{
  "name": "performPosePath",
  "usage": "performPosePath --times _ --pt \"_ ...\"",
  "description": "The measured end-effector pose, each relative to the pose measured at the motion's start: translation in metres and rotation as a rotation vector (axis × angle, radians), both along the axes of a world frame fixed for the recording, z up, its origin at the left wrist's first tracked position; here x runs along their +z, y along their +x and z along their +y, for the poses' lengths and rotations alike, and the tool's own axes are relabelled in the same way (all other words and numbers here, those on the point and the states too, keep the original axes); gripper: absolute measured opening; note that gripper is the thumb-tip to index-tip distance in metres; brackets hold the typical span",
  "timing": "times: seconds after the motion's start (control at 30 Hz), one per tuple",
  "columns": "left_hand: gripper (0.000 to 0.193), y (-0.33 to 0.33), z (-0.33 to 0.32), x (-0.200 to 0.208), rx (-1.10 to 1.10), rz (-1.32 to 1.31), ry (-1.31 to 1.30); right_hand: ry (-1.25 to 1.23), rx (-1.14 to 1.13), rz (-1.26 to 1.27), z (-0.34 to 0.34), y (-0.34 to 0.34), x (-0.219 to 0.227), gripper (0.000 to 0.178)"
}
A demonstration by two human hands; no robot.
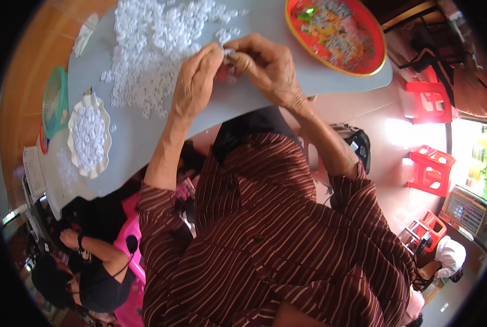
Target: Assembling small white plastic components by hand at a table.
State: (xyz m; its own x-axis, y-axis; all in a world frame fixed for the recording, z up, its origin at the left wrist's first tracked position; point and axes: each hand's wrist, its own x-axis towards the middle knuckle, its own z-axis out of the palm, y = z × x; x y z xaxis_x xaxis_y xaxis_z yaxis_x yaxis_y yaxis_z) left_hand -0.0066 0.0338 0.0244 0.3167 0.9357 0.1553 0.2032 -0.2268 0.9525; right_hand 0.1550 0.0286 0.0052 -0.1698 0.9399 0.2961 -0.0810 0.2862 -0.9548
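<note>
My left hand [194, 82] and my right hand [271, 65] meet above the near edge of the grey table [227, 103]. Their fingertips pinch together around a small white plastic piece [228, 53], mostly hidden by the fingers. Something reddish shows just below the fingertips, too covered to name. Beyond and left of my hands, a wide spread of small white plastic pieces [151, 49] lies loose on the tabletop. To the right stands a round red tray [293, 24] with a yellow rim, holding many small metallic-looking parts.
A white scalloped dish [107, 143] heaped with white pieces sits at the left, beside a green basket [53, 103]. Red plastic stools [431, 171] stand on the floor at right, near a dark bag [358, 144]. A person in black [104, 278] is at lower left, by a pink chair.
</note>
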Motion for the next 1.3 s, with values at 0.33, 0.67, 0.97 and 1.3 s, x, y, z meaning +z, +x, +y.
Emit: performPosePath --times 0.33,0.67,0.97,1.3 --pt "0.022 0.002 -0.017 -0.018 0.110 -0.250 -0.007 -0.094 -0.028 0.015 0.003 -0.003 0.006 0.012" --pt "0.015 -0.025 -0.030 -0.019 0.419 -0.787 -0.038 0.031 -0.526 -0.216 0.157 0.064 0.092 0.024" --pt "0.013 -0.031 -0.036 -0.027 0.432 -0.864 -0.100 0.435 0.254 -0.709 0.083 -0.020 0.014 0.015" --pt "0.014 -0.029 -0.038 -0.029 0.351 -0.801 -0.117 0.566 0.261 -0.731 0.101 -0.018 0.002 0.016"
